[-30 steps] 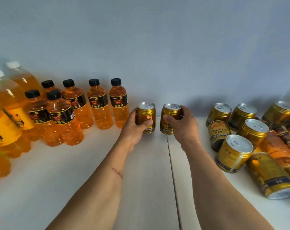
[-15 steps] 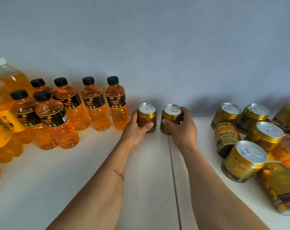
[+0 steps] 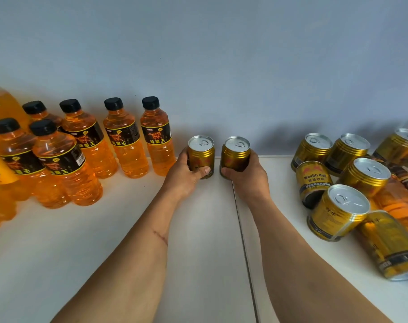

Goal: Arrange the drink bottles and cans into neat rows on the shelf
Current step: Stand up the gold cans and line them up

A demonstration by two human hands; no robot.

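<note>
Two gold cans stand upright side by side near the back wall at the shelf's middle. My left hand (image 3: 186, 176) grips the left can (image 3: 201, 151), thumb across its front. My right hand (image 3: 247, 179) grips the right can (image 3: 236, 152) from its right side. Just left of them stands a row of orange drink bottles (image 3: 155, 138) with black caps, and two more bottles (image 3: 63, 164) stand in front of that row. At the right lies a loose cluster of gold cans (image 3: 343, 213), some upright, some tipped over.
Large orange bottles (image 3: 0, 159) crowd the far left edge. A seam (image 3: 242, 229) runs front to back through the white shelf (image 3: 81, 252) under my right hand. An orange bottle (image 3: 399, 203) lies among the cans at the right. The grey wall closes the back.
Both hands have pushed the two cans a little farther back toward the wall. The view has shifted slightly right, so the bottles sit farther left in the frame.
</note>
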